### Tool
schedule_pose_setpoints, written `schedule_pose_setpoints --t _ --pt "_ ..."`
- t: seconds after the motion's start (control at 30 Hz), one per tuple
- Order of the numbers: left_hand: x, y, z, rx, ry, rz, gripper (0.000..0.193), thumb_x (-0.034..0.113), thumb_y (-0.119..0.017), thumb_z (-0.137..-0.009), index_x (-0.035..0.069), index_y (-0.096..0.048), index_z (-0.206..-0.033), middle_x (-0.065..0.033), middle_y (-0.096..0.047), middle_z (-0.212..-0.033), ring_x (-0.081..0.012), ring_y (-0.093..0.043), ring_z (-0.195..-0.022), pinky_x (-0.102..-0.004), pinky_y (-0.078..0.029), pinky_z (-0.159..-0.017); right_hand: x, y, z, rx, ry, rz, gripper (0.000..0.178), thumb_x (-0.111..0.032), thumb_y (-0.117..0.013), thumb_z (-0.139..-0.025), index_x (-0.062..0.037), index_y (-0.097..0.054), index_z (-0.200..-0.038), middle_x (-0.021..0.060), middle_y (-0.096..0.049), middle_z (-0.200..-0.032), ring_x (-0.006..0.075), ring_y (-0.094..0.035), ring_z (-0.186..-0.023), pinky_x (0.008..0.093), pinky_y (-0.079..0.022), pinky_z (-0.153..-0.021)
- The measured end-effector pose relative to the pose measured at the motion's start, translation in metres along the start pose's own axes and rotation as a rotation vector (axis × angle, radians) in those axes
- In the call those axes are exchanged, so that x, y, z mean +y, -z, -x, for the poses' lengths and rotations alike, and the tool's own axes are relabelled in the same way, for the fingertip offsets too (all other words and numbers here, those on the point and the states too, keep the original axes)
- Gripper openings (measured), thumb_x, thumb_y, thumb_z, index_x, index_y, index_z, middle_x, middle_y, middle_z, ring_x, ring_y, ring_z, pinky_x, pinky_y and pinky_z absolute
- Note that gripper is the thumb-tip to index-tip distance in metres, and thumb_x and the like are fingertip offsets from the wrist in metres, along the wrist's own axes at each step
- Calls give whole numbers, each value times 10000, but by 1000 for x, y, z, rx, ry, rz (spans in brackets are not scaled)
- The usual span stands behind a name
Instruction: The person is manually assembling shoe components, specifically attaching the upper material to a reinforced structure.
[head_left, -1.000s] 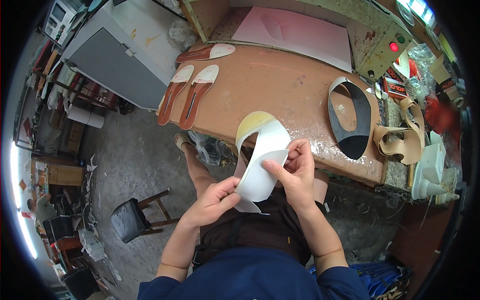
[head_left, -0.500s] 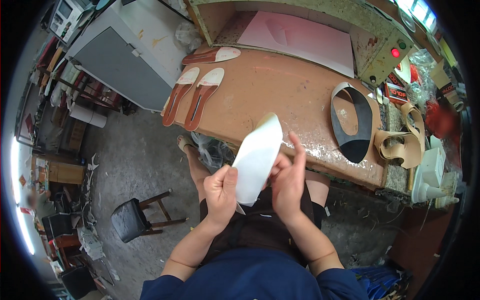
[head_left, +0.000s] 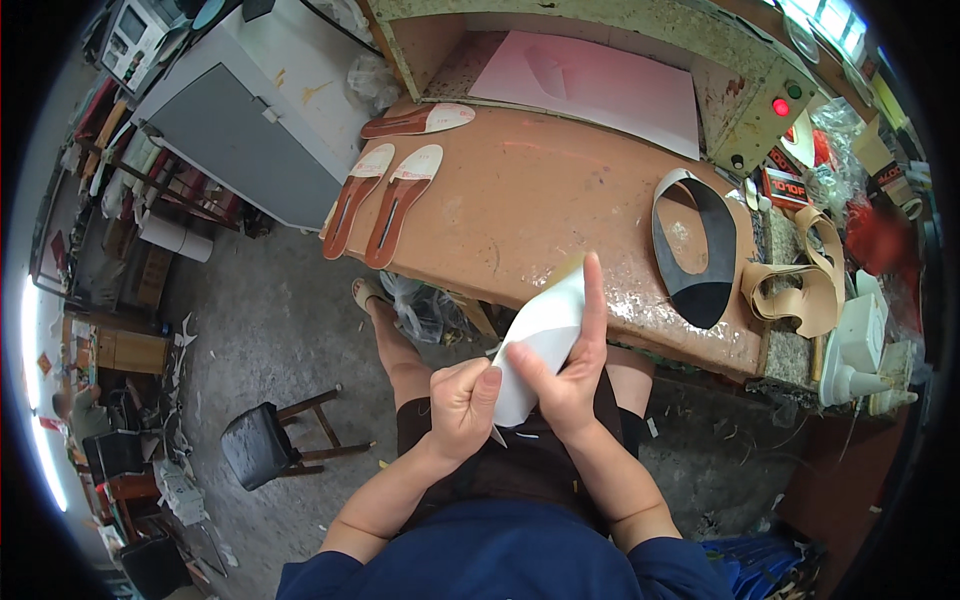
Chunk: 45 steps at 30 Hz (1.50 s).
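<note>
A thin white curved piece [head_left: 538,335], tapered toward its far end and shaped like a shoe part, is held up over my lap in front of the table edge. My left hand [head_left: 463,405] pinches its left edge low down, thumb on top. My right hand [head_left: 572,375] is on its right side, thumb pressed across the white face and forefinger stretched along the edge. The other right fingers are behind the piece, mostly hidden. Brown insoles with white ends [head_left: 405,205], three in all, rest at the table's left. A black-and-grey shoe upper [head_left: 715,235] lies at its right.
The brown worktable [head_left: 560,190] runs across in front, with a machine [head_left: 745,120] showing a red light behind it. Tan shoe pieces [head_left: 810,290] and a white bottle [head_left: 850,350] crowd its right end. A black-seated stool [head_left: 262,445] stands on the floor at left.
The white piece has come lower and slightly right, its tip tilting rightward. My right hand has gone from beside it to gripping it, thumb now across its face.
</note>
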<state>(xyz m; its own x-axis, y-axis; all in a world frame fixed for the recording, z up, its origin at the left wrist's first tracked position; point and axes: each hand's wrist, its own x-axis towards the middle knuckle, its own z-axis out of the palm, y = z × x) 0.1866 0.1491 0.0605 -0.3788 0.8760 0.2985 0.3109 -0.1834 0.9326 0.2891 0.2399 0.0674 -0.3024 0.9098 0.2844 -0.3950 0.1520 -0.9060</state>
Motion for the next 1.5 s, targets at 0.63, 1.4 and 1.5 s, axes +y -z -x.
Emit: schedule_pose_setpoints --t 0.63,1.4,1.5 --pt "49 14 -39 -192 453 706 351 300 -485 -1005 -14 -586 -1126 -41 -650 -967 -72 -598 -847 -232 -475 -747 -36 13 -9 -79 -143 -175 482 -105 -579 -931 -32 -353 -1350 28 -585 -800 76 -539 -700 188 -428 -666" --pt "51 18 -59 170 592 1026 463 444 -428 -998 31 -533 -1181 -87 -637 -1056 -168 -637 -952 -338 -528 -830 -40 6 3 -317 -302 144 209 -126 -755 -811 9 -597 -790 68 -640 -663 64 -583 -622 221 -458 -585" --pt "57 18 -53 -14 490 1221 539 488 -398 -993 29 -475 -1266 -124 -585 -1202 -214 -597 -1083 -384 -490 -926 -37 8 -3 -330 -231 195 159 -41 -735 -819 8 -584 -828 4 -619 -715 26 -545 -652 172 -421 -572"
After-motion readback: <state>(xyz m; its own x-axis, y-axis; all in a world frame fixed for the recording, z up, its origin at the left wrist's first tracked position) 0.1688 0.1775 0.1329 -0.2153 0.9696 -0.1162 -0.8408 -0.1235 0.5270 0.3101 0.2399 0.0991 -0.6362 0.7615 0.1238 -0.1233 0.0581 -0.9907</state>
